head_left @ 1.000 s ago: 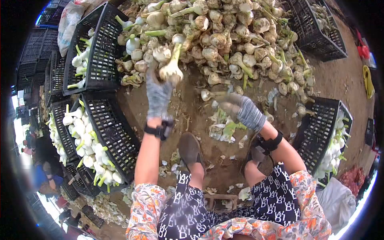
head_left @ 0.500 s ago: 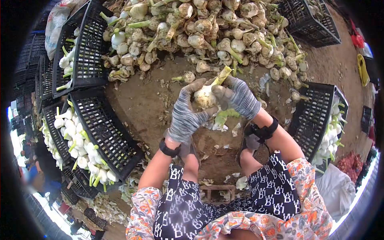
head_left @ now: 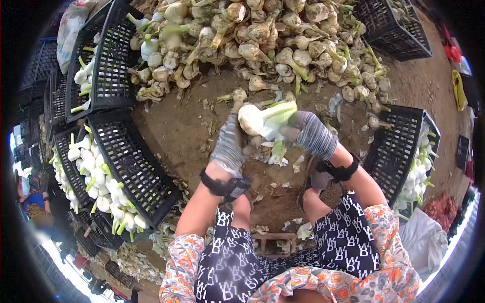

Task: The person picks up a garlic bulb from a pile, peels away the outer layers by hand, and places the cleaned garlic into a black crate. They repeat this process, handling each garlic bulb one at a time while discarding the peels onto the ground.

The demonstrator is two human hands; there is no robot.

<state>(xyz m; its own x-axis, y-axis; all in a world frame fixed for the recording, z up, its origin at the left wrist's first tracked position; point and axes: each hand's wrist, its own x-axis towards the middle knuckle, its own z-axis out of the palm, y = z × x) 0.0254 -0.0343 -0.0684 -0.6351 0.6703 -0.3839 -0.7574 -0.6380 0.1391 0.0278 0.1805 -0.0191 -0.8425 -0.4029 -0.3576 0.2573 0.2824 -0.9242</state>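
A garlic bulb (head_left: 251, 120) with a thick green stem is held between my two gloved hands over the dirt floor. My left hand (head_left: 230, 139), in a grey striped glove, is closed around the bulb's left and lower side. From the right, my right hand (head_left: 314, 135) has its fingers closed on pale, thin garlic skin (head_left: 274, 129) that stretches out from the bulb below the stem. The bulb's surface looks smooth and white near the stem, and brownish on its left end. Some of my fingertips are hidden or blurred.
A large heap of dirty garlic (head_left: 262, 38) lies ahead. Black crates of clean white garlic stand left (head_left: 134, 166) and right (head_left: 396, 151); another crate (head_left: 394, 30) is at the far right. Peel scraps litter the floor. A person (head_left: 38, 202) is at the far left.
The bulb has turned, its stem swinging from upright to pointing right. Its dirty outer skin has been drawn back, showing white. My right hand has shifted slightly right and down.
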